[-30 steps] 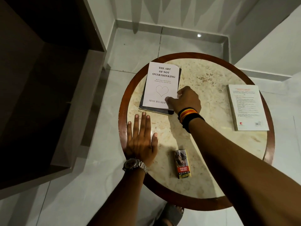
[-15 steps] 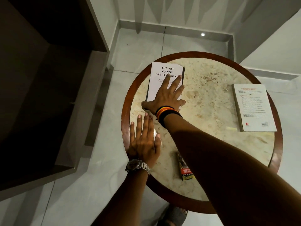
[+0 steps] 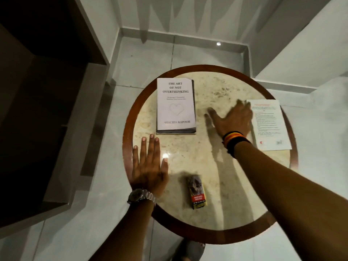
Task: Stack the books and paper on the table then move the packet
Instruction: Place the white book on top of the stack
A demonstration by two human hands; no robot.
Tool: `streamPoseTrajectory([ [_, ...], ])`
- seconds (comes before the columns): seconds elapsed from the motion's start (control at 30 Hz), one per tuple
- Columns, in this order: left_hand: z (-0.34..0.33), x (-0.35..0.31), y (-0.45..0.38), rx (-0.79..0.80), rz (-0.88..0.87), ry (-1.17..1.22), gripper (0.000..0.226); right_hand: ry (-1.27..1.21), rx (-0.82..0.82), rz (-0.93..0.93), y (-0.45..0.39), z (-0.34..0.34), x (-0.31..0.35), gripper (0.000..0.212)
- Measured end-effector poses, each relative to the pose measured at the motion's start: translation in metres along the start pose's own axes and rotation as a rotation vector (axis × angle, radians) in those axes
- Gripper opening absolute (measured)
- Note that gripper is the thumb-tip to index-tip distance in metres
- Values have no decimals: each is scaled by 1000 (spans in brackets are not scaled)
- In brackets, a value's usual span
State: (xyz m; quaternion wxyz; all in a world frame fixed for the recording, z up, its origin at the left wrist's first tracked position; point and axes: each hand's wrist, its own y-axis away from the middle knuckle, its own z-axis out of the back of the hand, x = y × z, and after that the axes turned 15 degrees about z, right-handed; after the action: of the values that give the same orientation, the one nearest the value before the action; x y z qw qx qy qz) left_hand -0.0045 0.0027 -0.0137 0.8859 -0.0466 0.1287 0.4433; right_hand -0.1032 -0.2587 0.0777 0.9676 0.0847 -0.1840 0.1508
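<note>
Now right hand (image 3: 234,120) overlaps paper's (image 3: 269,125) left edge.

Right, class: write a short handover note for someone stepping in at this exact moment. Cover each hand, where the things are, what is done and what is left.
Left hand: flat on the table near its left edge, holding nothing.
Right hand: open and blurred, at the left edge of the book on the right; contact unclear.
White book: stacked on a darker book, back left of the table.
Packet: near the front edge, untouched.
Done: two books stacked.
Left: add the right-hand book to the stack, then move the packet.
</note>
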Motion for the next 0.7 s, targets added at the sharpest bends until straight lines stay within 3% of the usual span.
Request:
streamPoseTrajectory([
  [0.2, -3, 3, -2, 27, -1, 1, 70, -43, 6, -312, -1, 52, -99, 111],
  [0.37, -5, 6, -3, 20, 5, 16, 71, -439, -94, -196, 15, 63, -119, 65],
  [0.43, -5, 6, -3, 14, 3, 6, 71, -380, -109, -201, 12, 66, -123, 73],
  [0.53, -3, 5, -2, 13, 2, 5, 70, -94, 26, -390, -1, 74, -129, 120],
  [0.57, -2, 4, -2, 14, 2, 7, 70, -43, 75, -438, -5, 77, -132, 127],
  [0.7, -1, 6, -2, 28, 7, 8, 70, -151, 107, -499, -11, 83, -138, 115],
])
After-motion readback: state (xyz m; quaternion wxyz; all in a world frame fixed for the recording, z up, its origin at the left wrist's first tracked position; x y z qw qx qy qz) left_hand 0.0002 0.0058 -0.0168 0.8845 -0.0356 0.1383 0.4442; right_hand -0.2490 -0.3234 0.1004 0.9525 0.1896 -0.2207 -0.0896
